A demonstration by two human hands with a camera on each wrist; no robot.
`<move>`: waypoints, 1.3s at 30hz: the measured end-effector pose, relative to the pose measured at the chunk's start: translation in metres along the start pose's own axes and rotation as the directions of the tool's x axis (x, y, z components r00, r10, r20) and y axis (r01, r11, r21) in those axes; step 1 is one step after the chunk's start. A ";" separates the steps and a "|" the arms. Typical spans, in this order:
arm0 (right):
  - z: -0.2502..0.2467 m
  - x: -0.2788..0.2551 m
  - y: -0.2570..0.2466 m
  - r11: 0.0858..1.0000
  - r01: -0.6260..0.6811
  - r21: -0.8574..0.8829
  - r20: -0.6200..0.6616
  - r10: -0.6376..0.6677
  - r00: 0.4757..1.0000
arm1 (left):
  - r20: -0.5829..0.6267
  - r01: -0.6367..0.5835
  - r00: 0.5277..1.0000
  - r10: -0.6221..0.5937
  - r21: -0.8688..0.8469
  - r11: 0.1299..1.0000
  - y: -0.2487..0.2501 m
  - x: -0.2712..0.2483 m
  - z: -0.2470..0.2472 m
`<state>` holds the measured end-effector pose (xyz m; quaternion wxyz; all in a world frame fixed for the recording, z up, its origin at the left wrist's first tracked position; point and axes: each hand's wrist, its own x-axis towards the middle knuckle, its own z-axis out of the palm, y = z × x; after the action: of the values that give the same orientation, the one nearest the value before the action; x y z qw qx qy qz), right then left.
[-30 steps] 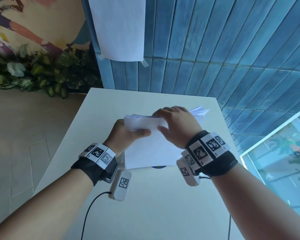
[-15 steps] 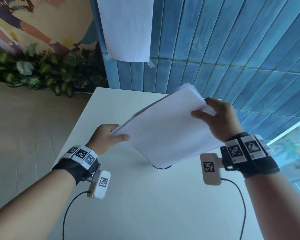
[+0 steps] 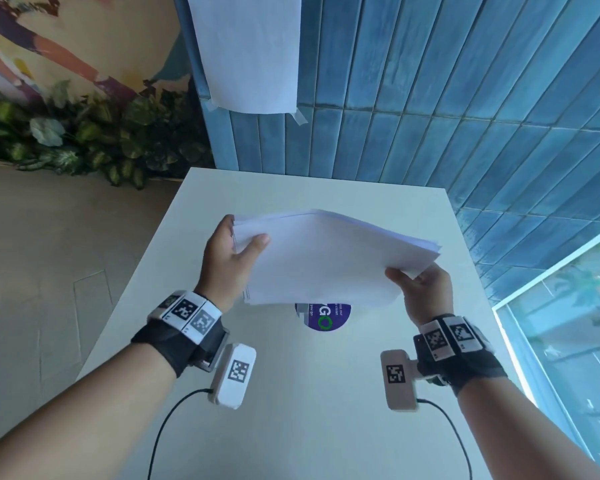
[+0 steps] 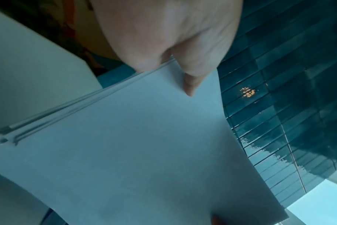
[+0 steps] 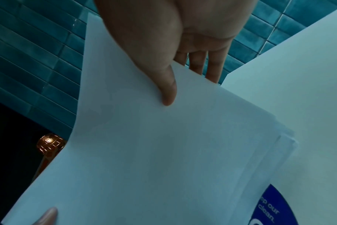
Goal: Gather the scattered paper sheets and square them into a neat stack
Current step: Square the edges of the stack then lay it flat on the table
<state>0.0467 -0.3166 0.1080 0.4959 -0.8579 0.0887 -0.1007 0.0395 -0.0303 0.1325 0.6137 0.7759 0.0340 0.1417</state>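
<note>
A bundle of white paper sheets [image 3: 326, 258] hangs in the air above the white table [image 3: 291, 393], tilted toward me. My left hand [image 3: 238, 252] pinches its left edge, thumb on top, fingers hidden underneath. My right hand [image 3: 414, 285] pinches the near right corner the same way. In the left wrist view the paper sheets [image 4: 135, 152] show several slightly offset edges under my left hand [image 4: 188, 85]. In the right wrist view my right hand [image 5: 171, 94] presses its thumb on the paper sheets [image 5: 164, 152], whose layered edges fan out at the right.
A round purple sticker [image 3: 324, 317] lies on the table under the bundle. One white sheet [image 3: 248, 50] is taped to the blue tiled wall [image 3: 447, 81] beyond the table. Plants [image 3: 84, 140] line the floor at left; a glass pane [image 3: 568, 323] stands at right.
The sheets were lifted off the table and turned. My right hand slid from the top of the pile to the near right corner; my left hand now holds the left edge.
</note>
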 end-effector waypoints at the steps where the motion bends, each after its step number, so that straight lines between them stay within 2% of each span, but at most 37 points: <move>1: 0.000 -0.001 0.002 1.000 0.005 0.002 0.004 -0.005 1.000 | -0.014 0.018 1.000 -0.018 -0.016 1.000 -0.004 -0.004 0.003; 4: 0.001 -0.007 0.010 0.995 -0.008 0.099 0.036 0.005 0.999 | -0.043 0.080 0.996 -0.082 -0.045 0.996 -0.014 -0.010 0.003; 7: 0.001 -0.009 0.019 0.965 -0.074 0.250 0.085 0.055 0.995 | 0.012 0.130 0.992 -0.129 -0.069 0.989 -0.027 -0.015 0.003; 10: 0.002 -0.010 0.017 0.972 -0.061 0.226 0.117 0.035 0.993 | 0.065 0.187 0.981 -0.184 -0.048 0.981 -0.040 -0.021 0.006; 15: 0.012 -0.014 0.018 0.972 -0.092 0.217 0.141 0.062 0.988 | 0.043 0.235 0.971 -0.236 0.024 0.972 -0.053 -0.025 0.013; 21: 0.019 -0.012 0.014 0.957 -0.083 0.277 0.073 0.065 0.995 | -0.076 0.152 0.986 -0.147 0.062 0.986 -0.049 -0.023 0.016; 23: 0.017 -0.011 0.014 0.954 -0.078 0.291 0.074 0.059 0.996 | -0.077 0.112 0.991 -0.108 0.050 0.992 -0.048 -0.024 0.012; 28: 0.010 -0.012 0.018 0.962 -0.093 0.256 0.080 0.075 0.994 | -0.041 0.104 0.994 -0.102 0.044 0.994 -0.050 -0.028 0.002; 30: 0.007 -0.010 0.015 0.957 -0.052 0.285 0.043 0.041 0.998 | 0.003 0.125 0.992 -0.125 0.012 0.992 -0.049 -0.026 0.001; 32: 0.003 -0.010 0.006 0.966 0.044 0.253 -0.028 -0.038 0.999 | 0.059 0.172 0.983 -0.171 -0.008 0.985 -0.048 -0.022 0.000; 34: -0.001 -0.011 -0.007 0.968 0.212 0.131 -0.100 -0.200 0.975 | 0.119 0.231 0.967 -0.225 -0.040 0.972 -0.046 -0.018 -0.001; 35: -0.001 -0.012 -0.016 0.950 0.312 0.025 -0.106 -0.308 0.946 | 0.144 0.251 0.960 -0.241 -0.055 0.966 -0.044 -0.017 -0.001; 37: 0.002 -0.014 -0.033 0.852 0.466 -0.239 -0.010 -0.483 0.876 | 0.175 0.272 0.951 -0.256 -0.076 0.959 -0.043 -0.014 -0.002; 39: 0.013 -0.018 -0.046 0.703 0.560 -0.438 0.202 -0.531 0.823 | 0.198 0.278 0.946 -0.258 -0.076 0.958 -0.042 -0.012 -0.003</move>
<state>0.0356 -0.2786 0.1399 0.2182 -0.9431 -0.1620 -0.1917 0.0320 -0.0204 0.0903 0.6671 0.7412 0.0743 -0.0147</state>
